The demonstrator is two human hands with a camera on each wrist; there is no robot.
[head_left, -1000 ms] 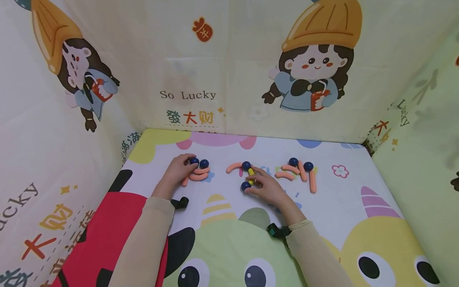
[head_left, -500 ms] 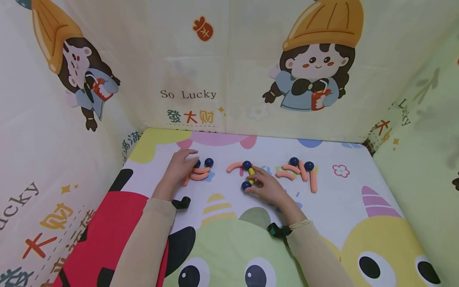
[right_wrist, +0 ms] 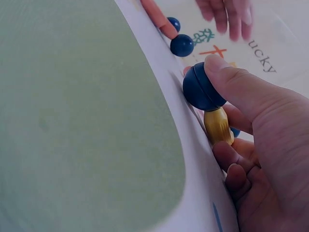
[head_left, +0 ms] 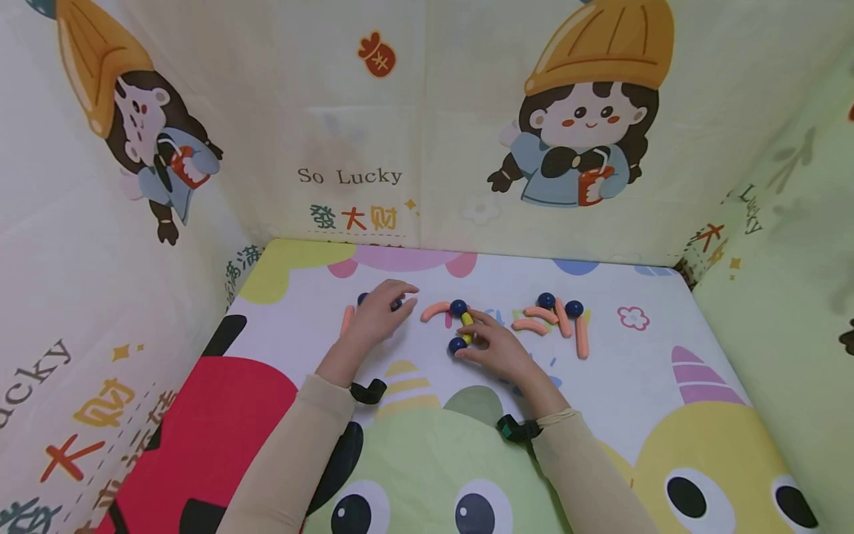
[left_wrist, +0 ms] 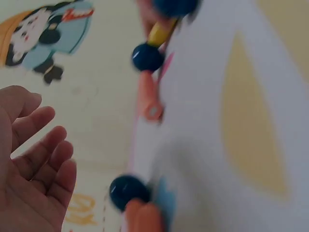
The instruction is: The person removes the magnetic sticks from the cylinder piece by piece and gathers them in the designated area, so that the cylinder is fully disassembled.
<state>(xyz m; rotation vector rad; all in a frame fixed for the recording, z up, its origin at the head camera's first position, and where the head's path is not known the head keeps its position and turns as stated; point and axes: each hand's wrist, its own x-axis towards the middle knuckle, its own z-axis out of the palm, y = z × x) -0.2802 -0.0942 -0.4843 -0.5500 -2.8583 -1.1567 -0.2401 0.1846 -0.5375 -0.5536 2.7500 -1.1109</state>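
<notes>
My right hand [head_left: 500, 348] holds a toy construction piece: its thumb presses on the near blue ball [right_wrist: 203, 89], with fingers around the short yellow rod [right_wrist: 218, 126]. A second blue ball [head_left: 458, 308] joins the rod's far end, and a curved salmon-pink rod [head_left: 436, 310] extends left from it. My left hand [head_left: 376, 315] is raised over the left group, fingers apart and holding nothing. That group shows a blue ball [head_left: 362, 299] and a straight pink rod [head_left: 348, 319]; the hand hides most of its other pieces. Another blue ball [left_wrist: 128, 192] appears below in the left wrist view.
Right of my right hand lies another group: two blue balls, one at the far end [head_left: 545, 300], straight pink rods [head_left: 583, 337] and curved pink rods [head_left: 530, 327]. A cartoon-print cloth [head_left: 414, 460] covers the table, with printed fabric walls [head_left: 454, 126] at the back and sides.
My left hand has left the blue ball at the left group and shifted right, its fingers now spread. That group's right-hand ball has slid slightly right. My right hand stays in place.
</notes>
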